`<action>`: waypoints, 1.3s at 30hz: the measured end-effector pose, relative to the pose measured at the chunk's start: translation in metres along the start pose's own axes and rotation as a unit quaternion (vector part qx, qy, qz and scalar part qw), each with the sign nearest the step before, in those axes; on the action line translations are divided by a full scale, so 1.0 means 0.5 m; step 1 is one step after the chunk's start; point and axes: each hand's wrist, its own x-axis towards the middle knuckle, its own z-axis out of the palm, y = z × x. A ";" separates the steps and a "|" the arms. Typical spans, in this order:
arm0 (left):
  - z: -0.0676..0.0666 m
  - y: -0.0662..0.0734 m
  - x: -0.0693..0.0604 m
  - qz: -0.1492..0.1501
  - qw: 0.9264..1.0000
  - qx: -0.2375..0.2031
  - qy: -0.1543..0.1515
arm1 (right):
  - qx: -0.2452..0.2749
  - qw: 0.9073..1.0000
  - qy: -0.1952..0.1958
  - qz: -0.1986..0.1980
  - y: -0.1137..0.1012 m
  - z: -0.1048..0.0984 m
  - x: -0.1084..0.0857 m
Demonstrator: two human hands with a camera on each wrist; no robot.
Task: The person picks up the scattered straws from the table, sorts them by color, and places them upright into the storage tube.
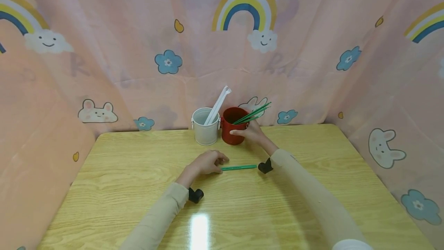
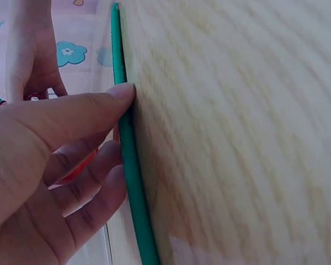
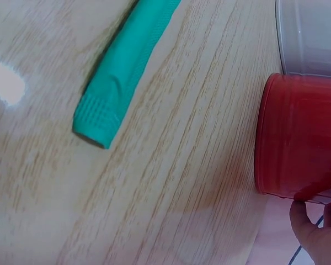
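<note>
A green wrapped straw (image 1: 239,167) with a crimped end (image 3: 96,118) lies on the wooden table. My left hand (image 1: 207,162) pinches it near its left part; in the left wrist view the thumb (image 2: 121,91) lies across it and the curled fingers (image 2: 102,204) meet its other side. Farther back, my right hand (image 1: 253,132) grips the right side of a small red bucket (image 1: 230,138), thumb across its front. Several thin green straws (image 1: 251,114) lean to the right out of that bucket. In the right wrist view only some fingertips (image 3: 300,218) show against the red wall.
Left of the red bucket, close beside it, stands a white bucket (image 1: 206,136) with white wrapped straws (image 1: 218,103) leaning right. A pink patterned curtain (image 1: 138,80) hangs behind the table (image 1: 138,157) and along both sides.
</note>
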 end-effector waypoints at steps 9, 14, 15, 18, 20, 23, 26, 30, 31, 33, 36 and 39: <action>-0.002 -0.001 -0.010 0.009 1.000 -0.012 -0.003 | 0.014 1.000 -0.010 0.002 -0.048 -0.002 -0.013; 0.000 -0.003 -0.014 0.015 1.000 0.006 -0.001 | 0.010 1.000 -0.018 0.007 -0.072 -0.003 -0.022; 0.001 -0.003 -0.015 0.017 1.000 0.014 0.001 | 0.011 1.000 -0.018 0.007 -0.074 -0.003 -0.023; 0.003 -0.004 -0.015 0.030 0.999 0.041 0.012 | 0.012 1.000 -0.017 0.006 -0.076 -0.001 -0.023; 0.005 -0.005 -0.016 0.039 0.997 0.061 0.020 | 0.014 1.000 -0.017 0.007 -0.075 -0.002 -0.022; 0.004 -0.005 -0.018 0.048 0.995 0.085 0.034 | 0.014 1.000 -0.017 0.008 -0.074 -0.002 -0.022; 0.003 -0.005 -0.022 0.051 0.994 0.092 0.042 | 0.013 1.000 -0.017 0.010 -0.072 -0.002 -0.023; -0.003 -0.003 -0.026 0.051 0.993 0.091 0.046 | 0.012 1.000 -0.018 0.012 -0.070 -0.002 -0.025; -0.005 -0.002 -0.027 0.050 0.993 0.093 0.047 | 0.013 1.000 -0.019 0.011 -0.070 -0.002 -0.025; -0.010 0.001 -0.029 0.045 0.993 0.098 0.048 | 0.014 1.000 -0.020 0.008 -0.070 -0.002 -0.024; -0.020 0.008 -0.033 0.038 0.993 0.105 0.048 | 0.018 1.000 -0.018 0.004 -0.070 -0.002 -0.022; -0.028 0.013 -0.036 0.035 0.993 0.101 0.052 | 0.020 1.000 -0.019 0.003 -0.070 -0.002 -0.020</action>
